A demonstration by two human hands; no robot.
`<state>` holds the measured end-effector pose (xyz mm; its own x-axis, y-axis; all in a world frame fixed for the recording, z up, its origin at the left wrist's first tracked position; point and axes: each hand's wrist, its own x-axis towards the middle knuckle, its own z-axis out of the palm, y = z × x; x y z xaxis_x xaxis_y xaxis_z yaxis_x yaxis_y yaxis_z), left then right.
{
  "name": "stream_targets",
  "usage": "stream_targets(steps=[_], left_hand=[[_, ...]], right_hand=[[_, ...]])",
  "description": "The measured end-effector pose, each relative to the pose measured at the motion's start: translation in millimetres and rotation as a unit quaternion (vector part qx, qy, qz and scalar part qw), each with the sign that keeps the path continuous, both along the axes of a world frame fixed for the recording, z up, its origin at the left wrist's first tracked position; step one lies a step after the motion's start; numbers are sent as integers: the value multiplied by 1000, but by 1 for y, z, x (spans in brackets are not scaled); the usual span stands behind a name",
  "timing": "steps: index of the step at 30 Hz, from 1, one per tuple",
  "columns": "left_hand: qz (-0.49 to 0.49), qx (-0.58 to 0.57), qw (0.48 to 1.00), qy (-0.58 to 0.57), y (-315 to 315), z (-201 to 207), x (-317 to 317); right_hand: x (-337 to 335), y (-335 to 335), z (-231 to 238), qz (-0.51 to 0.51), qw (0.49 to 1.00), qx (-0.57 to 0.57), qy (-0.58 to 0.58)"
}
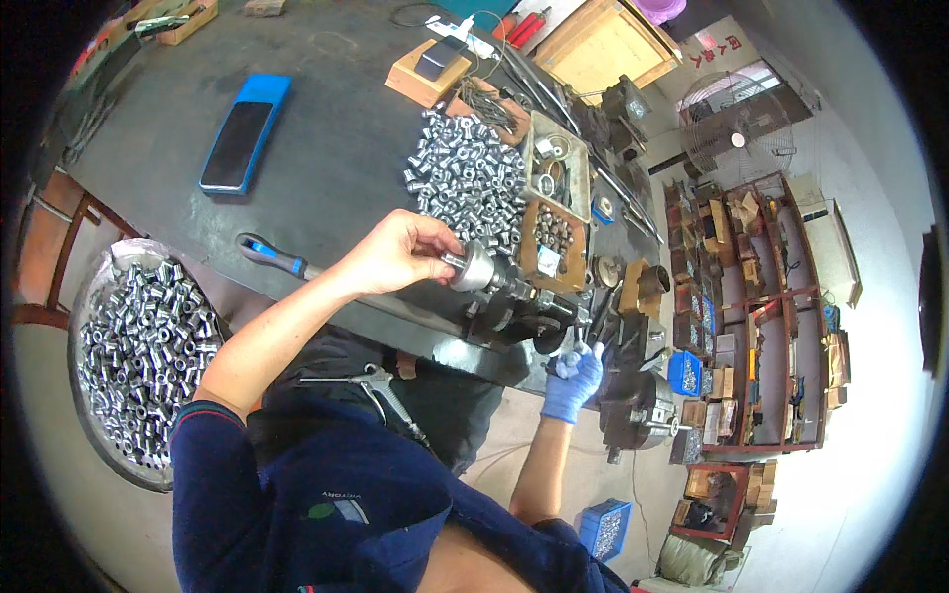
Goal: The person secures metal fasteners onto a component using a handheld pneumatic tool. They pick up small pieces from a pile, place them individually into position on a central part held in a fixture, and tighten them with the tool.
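Observation:
My bare left hand (405, 255) pinches a small silvery metal fitting (454, 260) at the face of a round steel chuck (474, 267) on a bench machine. The fingertips hide part of the fitting. To the right, my right hand (573, 381), in a blue glove, is curled beside the machine's dark body (534, 321). Its fingers close round something dark that I cannot make out. A large heap of similar metal fittings (465, 178) lies on the bench just beyond my left hand. Across my lap rests a metal air blow gun (390, 395).
A round metal basin (91, 425) full of fittings stands at the left. On the dark bench (331, 128) lie a phone in a blue case (242, 138) and a blue-handled tool (272, 255). Small-parts trays (561, 232) flank the heap. Shelves (756, 326) and a fan (736, 138) stand right.

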<state>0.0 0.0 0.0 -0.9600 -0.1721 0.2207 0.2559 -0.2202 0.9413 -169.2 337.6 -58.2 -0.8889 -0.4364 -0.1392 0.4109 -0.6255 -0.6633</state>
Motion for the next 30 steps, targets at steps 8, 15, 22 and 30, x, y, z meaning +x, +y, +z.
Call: stream_targets(steps=[8,15,22,30], left_hand=[[28,-9,999,-46,-9,6,23],[31,-39,999,0,2,5,0],[71,-86,994,5,-2,1,7],[46,-22,998,-25,3,5,3]], right_hand=[[-15,-28,68,32,996,13,77],[-115,-44,15,145,978,-149,6],[-31,-66,-8,-63,990,122,-37],[-52,-37,-30,4,989,148,-5]])
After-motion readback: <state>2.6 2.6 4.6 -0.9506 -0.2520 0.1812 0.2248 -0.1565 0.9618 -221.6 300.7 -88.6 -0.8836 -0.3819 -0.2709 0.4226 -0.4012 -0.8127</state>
